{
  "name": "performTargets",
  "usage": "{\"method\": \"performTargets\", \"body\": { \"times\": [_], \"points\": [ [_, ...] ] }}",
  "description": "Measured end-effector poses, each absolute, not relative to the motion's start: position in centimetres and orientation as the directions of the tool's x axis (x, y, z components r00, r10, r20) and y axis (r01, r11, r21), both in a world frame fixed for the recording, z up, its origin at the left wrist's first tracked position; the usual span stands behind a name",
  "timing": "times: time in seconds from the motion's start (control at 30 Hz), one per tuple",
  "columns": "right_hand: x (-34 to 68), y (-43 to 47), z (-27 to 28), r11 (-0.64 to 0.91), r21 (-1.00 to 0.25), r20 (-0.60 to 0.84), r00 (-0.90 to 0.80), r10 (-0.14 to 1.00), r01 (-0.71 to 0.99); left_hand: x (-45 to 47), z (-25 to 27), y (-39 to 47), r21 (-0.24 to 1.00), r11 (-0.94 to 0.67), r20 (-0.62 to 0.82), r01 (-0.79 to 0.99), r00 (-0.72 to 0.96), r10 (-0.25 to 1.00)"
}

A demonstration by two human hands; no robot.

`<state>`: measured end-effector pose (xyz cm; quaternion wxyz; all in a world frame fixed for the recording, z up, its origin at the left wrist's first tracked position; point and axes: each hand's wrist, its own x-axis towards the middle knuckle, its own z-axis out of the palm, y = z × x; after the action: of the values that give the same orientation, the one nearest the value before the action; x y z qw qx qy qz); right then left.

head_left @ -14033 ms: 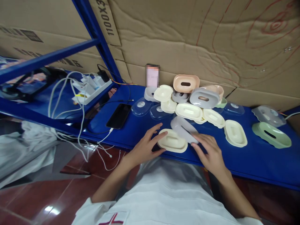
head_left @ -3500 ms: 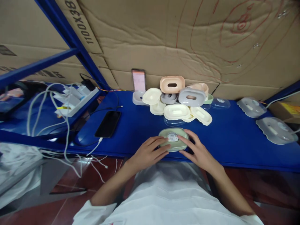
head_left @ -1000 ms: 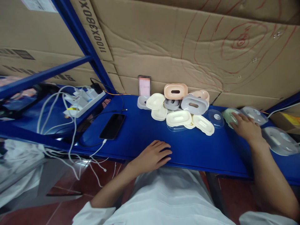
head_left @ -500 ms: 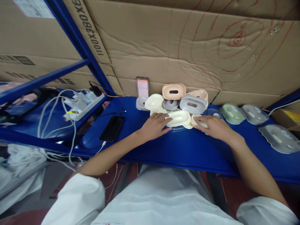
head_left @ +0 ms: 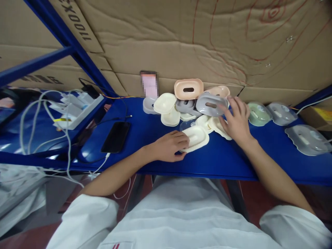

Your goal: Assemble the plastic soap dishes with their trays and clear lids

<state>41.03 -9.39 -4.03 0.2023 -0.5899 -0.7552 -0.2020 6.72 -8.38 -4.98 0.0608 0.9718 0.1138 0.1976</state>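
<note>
Left hand: fingers pinching left end of cream oval plastic tray over blue tabletop; tray's long axis mostly left-right, right end slightly farther off. Right hand: fingers spread at right end of grey slotted oval plastic shell, contact unclear. Shell lies left of right fingers, long axis sideways; right hand nearer. Both palms down, forearms angled inward.

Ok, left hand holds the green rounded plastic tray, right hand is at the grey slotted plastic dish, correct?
Colour's off: the head view shows the left hand holding a cream rounded plastic tray, not green. The right hand is at the grey slotted plastic dish, as stated.
</note>
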Motion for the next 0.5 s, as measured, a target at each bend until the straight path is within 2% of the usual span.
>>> {"method": "performTargets", "body": {
  "times": [0.13, 0.23, 0.37, 0.5],
  "points": [
    [42.1, -7.4, -4.3, 0.309, 0.118, 0.457, -0.328, 0.827, 0.944, 7.0, -4.9, -10.3, 0.136, -0.982, 0.236, 0.133, 0.958, 0.162],
    [43.1, -6.4, -4.6, 0.335, 0.078, 0.435, -0.334, 0.836, 0.939, 7.0, -5.3, -10.9, 0.167, -0.979, 0.206, 0.119, 0.967, 0.153],
    [43.7, -6.1, -4.6, 0.369, -0.038, 0.496, -0.303, 0.814, 0.929, 6.7, -5.8, -10.2, 0.215, -0.971, 0.352, 0.109, 0.919, 0.181],
    [42.8, -7.9, -3.9, 0.419, -0.203, 0.632, -0.209, 0.746, 0.885, 6.2, -5.6, -8.8, 0.183, -0.962, 0.533, 0.203, 0.802, 0.271]
  ]
}}
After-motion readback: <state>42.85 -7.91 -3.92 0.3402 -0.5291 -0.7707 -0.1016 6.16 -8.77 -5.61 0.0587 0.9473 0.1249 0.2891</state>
